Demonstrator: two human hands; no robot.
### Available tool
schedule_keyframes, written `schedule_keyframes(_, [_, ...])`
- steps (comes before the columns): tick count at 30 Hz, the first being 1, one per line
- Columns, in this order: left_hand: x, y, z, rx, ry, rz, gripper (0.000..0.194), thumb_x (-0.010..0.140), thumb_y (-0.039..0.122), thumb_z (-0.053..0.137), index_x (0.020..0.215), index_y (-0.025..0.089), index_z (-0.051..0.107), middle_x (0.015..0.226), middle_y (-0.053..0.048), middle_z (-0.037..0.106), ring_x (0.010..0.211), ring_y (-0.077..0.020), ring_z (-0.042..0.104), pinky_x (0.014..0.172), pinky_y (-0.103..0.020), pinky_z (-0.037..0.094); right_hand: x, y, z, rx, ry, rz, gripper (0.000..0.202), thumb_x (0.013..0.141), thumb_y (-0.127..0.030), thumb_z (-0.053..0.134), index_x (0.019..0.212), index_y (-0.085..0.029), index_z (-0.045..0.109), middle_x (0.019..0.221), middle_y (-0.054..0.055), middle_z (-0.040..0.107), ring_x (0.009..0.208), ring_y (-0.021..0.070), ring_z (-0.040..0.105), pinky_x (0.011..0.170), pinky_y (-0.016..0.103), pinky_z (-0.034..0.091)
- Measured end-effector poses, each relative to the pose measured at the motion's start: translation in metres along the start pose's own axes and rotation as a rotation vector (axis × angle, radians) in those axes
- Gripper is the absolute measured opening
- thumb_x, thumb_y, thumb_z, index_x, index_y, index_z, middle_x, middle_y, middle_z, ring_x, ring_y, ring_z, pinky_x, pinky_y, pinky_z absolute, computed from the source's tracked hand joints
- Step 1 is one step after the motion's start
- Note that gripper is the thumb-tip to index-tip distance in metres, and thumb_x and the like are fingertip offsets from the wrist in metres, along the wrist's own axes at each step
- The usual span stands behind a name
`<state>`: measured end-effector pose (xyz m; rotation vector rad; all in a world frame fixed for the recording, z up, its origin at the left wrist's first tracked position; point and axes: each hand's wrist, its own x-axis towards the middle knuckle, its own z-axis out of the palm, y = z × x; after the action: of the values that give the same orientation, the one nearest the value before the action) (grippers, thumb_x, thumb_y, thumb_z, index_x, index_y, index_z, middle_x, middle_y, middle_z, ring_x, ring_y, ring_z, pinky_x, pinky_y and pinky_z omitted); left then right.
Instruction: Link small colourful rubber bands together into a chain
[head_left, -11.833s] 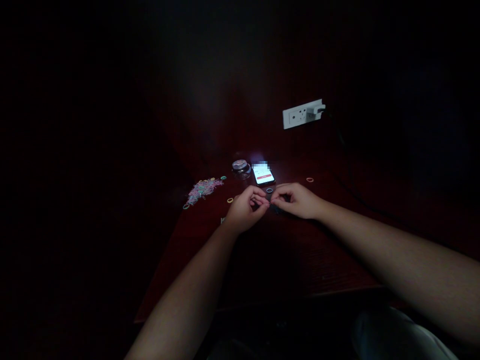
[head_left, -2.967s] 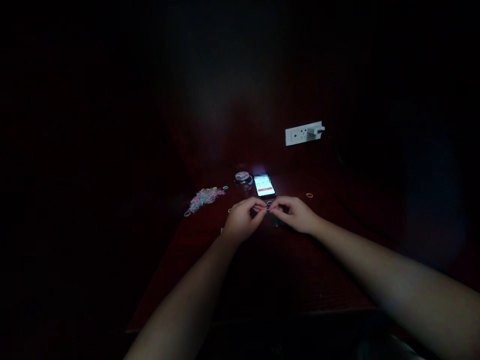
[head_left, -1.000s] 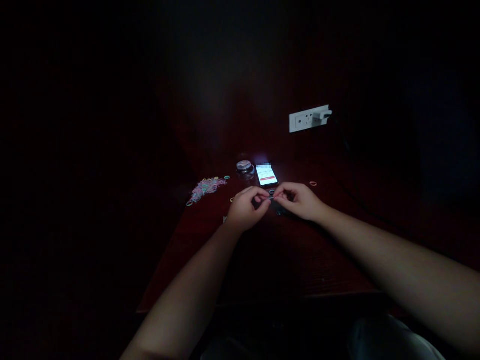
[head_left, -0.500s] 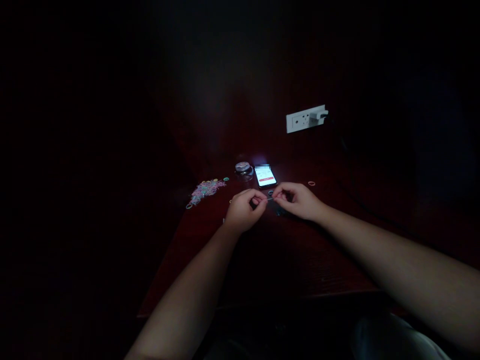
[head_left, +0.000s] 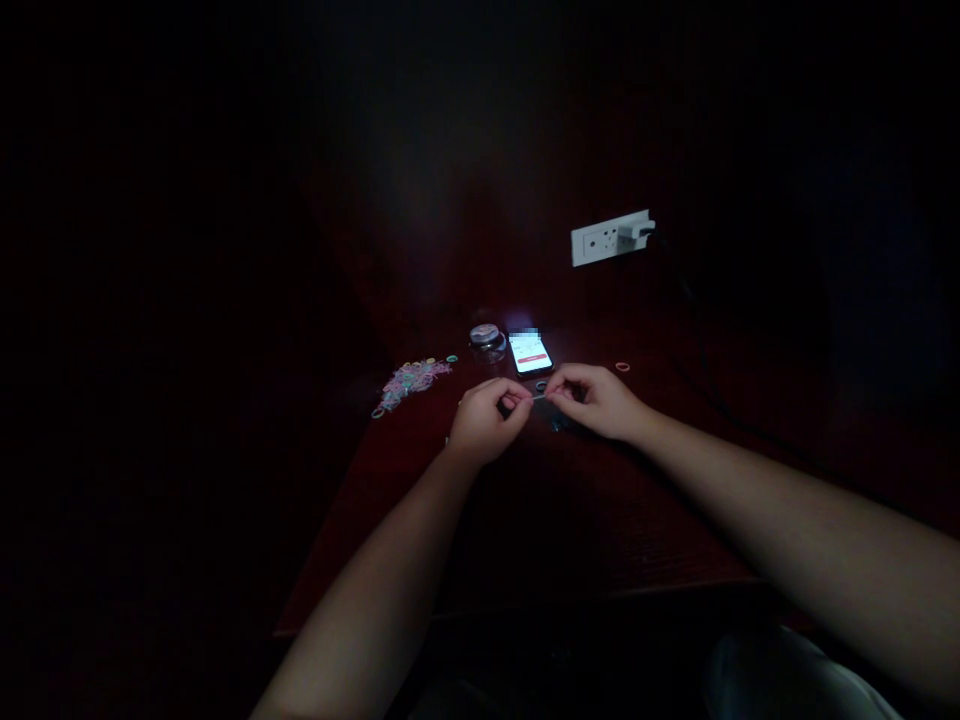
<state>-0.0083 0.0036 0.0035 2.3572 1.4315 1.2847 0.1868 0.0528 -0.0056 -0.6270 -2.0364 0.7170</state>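
Observation:
Between my fingertips a short, pale elastic band (head_left: 538, 397) is drawn out over the table. My left hand (head_left: 489, 418) pinches one end with thumb and fingers. Its other end sits in the pinch of my right hand (head_left: 598, 401), a small gap apart from the left. Just behind the fingers, a small bluish ring (head_left: 541, 386) lies on the table. Some dark teal bits (head_left: 557, 424) show faintly below my right fingers; I cannot make out their shape. To the left is a heap of small pastel elastic bands (head_left: 412, 384).
A lit phone (head_left: 531, 355) lies behind my hands, beside a clear jar (head_left: 487, 347) with a pale lid. One pinkish band (head_left: 622, 367) is right of my right hand. The dark red table (head_left: 600, 540) meets a wall with a socket plate (head_left: 596, 242), plug and cable.
Both hands keep almost the same place and pinch. The gap between the fingertips is slightly wider, with a little more of the band showing.

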Motion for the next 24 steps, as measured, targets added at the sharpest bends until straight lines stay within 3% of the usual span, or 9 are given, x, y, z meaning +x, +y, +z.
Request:
schedule_keyframes(15, [0.0017,-0.0005,0.0011,-0.002,-0.039,0.035,0.008,0.083,0.022,0.059,0.082,0.017,0.066,0.078,-0.001,0.066,0.070,-0.0114,0.058,0.067,-0.023,0.047,0.0007,-0.0001,-0.0008,-0.054,-0.019,-0.073,0.012,0.082,-0.022,0.056,0.074,-0.015,0.062,0.070,0.002,0.055,0.062,0.0117,0.048,0.057,0.024,0.039])
schedule_keyframes(24, [0.0029,-0.0006,0.0008,-0.010,-0.044,0.029,0.009,0.085,0.022,0.058,0.084,0.017,0.066,0.082,-0.003,0.066,0.073,-0.0127,0.059,0.069,-0.025,0.048,0.0001,-0.0015,0.0031,-0.007,-0.068,0.036,0.011,0.080,-0.023,0.056,0.082,-0.014,0.062,0.066,0.000,0.056,0.057,0.0102,0.046,0.054,0.023,0.039])
